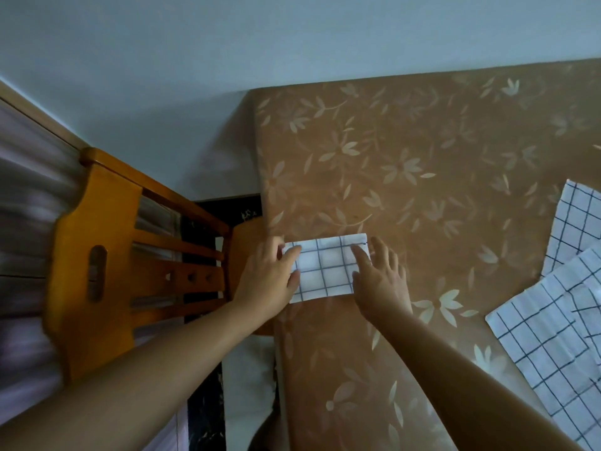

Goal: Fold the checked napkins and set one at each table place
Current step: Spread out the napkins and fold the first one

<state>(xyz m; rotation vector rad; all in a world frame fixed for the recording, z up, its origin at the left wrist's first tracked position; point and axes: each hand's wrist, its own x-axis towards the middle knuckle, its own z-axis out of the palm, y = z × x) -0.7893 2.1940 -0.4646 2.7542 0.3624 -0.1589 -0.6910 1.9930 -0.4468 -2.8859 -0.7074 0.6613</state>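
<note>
Grip state: wide on both sides, nothing clasped. My left hand [270,281] lies flat over the left end of the folded napkin [322,271], with the thumb against its near-left side. My right hand [380,281] presses the right end with the forefinger, and the other fingers spread onto the worktop [422,141] just past it. Purpose: flat pressure at both ends keeps the layers together and squares the packet without lifting it. The napkin lies as a small rectangle at the worktop's left edge, directly in front of the chair [97,249]. I therefore judge this spot to be one table place and the step to be final alignment. Unfolded napkins [549,340] lie overlapping at the right edge, well apart from the packet, apparently stock awaiting folding.
</note>
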